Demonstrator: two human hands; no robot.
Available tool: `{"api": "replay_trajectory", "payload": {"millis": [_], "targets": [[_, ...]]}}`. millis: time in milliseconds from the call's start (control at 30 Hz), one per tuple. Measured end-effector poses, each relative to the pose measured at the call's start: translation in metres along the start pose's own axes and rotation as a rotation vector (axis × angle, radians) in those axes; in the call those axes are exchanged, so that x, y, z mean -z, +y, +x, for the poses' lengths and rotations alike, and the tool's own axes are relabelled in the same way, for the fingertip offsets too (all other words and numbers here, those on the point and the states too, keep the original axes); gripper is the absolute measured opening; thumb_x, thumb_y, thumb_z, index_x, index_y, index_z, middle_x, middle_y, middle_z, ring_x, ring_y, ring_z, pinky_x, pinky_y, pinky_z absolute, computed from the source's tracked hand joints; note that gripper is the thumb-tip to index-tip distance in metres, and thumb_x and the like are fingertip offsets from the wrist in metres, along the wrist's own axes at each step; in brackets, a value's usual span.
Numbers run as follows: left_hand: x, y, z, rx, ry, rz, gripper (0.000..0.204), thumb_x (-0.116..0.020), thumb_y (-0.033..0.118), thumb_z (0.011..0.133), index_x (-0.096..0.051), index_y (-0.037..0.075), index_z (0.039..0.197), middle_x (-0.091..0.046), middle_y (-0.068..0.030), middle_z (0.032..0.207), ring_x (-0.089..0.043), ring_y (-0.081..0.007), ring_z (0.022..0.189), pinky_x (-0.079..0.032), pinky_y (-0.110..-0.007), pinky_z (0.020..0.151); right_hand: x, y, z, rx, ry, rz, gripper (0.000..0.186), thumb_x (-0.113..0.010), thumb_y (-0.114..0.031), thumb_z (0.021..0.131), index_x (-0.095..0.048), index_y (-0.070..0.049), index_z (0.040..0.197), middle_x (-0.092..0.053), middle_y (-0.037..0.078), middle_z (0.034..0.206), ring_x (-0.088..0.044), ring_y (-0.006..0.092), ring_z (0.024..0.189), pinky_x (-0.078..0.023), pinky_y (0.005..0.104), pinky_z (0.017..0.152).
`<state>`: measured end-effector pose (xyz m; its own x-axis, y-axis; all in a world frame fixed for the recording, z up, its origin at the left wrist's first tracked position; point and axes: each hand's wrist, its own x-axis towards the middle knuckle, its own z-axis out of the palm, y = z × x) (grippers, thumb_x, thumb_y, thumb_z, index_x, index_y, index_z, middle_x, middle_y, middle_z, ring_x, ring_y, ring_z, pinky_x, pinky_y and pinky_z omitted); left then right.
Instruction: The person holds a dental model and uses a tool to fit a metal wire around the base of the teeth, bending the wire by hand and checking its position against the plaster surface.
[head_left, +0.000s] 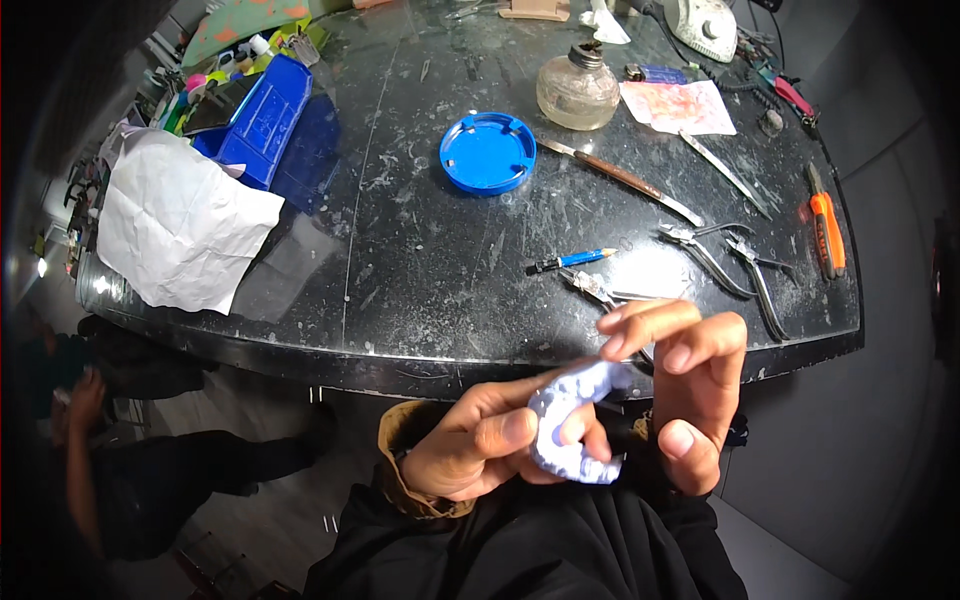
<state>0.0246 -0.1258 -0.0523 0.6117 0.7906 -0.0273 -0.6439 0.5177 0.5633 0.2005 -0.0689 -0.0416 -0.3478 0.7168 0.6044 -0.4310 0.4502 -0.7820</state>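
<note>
My left hand (pixel 465 450) holds a pale blue-white, horseshoe-shaped dental cast (pixel 580 463) just off the table's near edge. The left thumb presses on the cast's outer curve, while other fingers reach behind it and show through the inner gap. Bumpy tooth shapes run along the arch. Beside its upper right end, my right hand (pixel 705 385) is raised with fingers bent and spread, and nothing shows between them. The right fingertips come very close to the cast; I cannot tell whether they touch. Behind the right hand, pliers (pixel 588 285) lie partly hidden.
On the black table (pixel 420 290) lie a blue pencil (pixel 570 262), a round blue lid (pixel 488 155), a wooden-handled knife (pixel 625 180), more pliers (pixel 710 260) and orange-handled cutters (pixel 826 230). A glass burner (pixel 578 90) stands farther back. Left are a blue bin (pixel 265 120) and white paper (pixel 180 220). Someone else's arm (pixel 80 460) shows lower left.
</note>
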Motion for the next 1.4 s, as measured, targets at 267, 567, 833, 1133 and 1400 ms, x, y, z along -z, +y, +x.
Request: {"api": "replay_trajectory", "payload": {"millis": [267,567,833,1133,1400], "targets": [[0.006,0.01,-0.018,0.203,-0.096,0.047,0.037,-0.053,0.032,0.09,-0.055,-0.002,0.106,-0.062,-0.0098,0.102,-0.058,-0.0133,0.095,-0.046,-0.023,0.078,-0.006,-0.005,0.007,0.056,-0.325,0.044,0.058,-0.064,0.013,0.072,-0.024,-0.005,0.11,-0.06,0.033,0.084,-0.063,0.0432,0.085,-0.052,0.0518,0.076],[0.01,0.023,-0.016,0.358,-0.125,0.063,0.04,-0.056,0.031,0.089,-0.054,-0.002,0.111,-0.062,-0.0101,0.101,-0.059,-0.0155,0.097,-0.047,-0.026,0.084,-0.014,-0.008,0.007,0.21,-0.301,-0.199,0.063,-0.072,0.007,0.068,-0.022,-0.003,0.105,-0.064,0.026,0.076,-0.067,0.0346,0.07,-0.058,0.0386,0.06],[0.008,0.025,-0.017,0.308,-0.118,0.107,0.055,-0.056,0.035,0.089,-0.036,0.0,0.127,-0.058,-0.0145,0.108,-0.055,-0.0174,0.103,-0.042,-0.028,0.089,-0.006,-0.017,0.013,0.211,-0.401,-0.318,0.079,-0.074,0.009,0.064,-0.017,-0.001,0.117,-0.064,0.027,0.082,-0.067,0.0347,0.072,-0.057,0.0386,0.062],[-0.02,-0.009,-0.034,-0.59,0.226,0.727,0.064,-0.059,0.004,0.076,-0.018,-0.002,0.124,-0.046,-0.0431,0.109,-0.061,-0.0349,0.09,-0.053,-0.04,0.072,-0.01,-0.014,0.012,0.23,-0.374,-0.429,0.101,-0.071,0.009,0.067,0.004,-0.002,0.133,-0.063,0.027,0.081,-0.066,0.0344,0.065,-0.058,0.04,0.062],[-0.017,-0.022,-0.02,-0.773,0.391,1.051,0.043,-0.064,-0.009,0.075,-0.035,-0.003,0.107,-0.057,-0.0351,0.095,-0.063,-0.0179,0.072,-0.054,-0.027,0.065,-0.014,-0.022,0.015,0.178,-0.416,-0.557,0.109,-0.07,0.01,0.068,0.016,-0.003,0.134,-0.064,0.025,0.079,-0.067,0.0323,0.068,-0.057,0.0406,0.065]]}}
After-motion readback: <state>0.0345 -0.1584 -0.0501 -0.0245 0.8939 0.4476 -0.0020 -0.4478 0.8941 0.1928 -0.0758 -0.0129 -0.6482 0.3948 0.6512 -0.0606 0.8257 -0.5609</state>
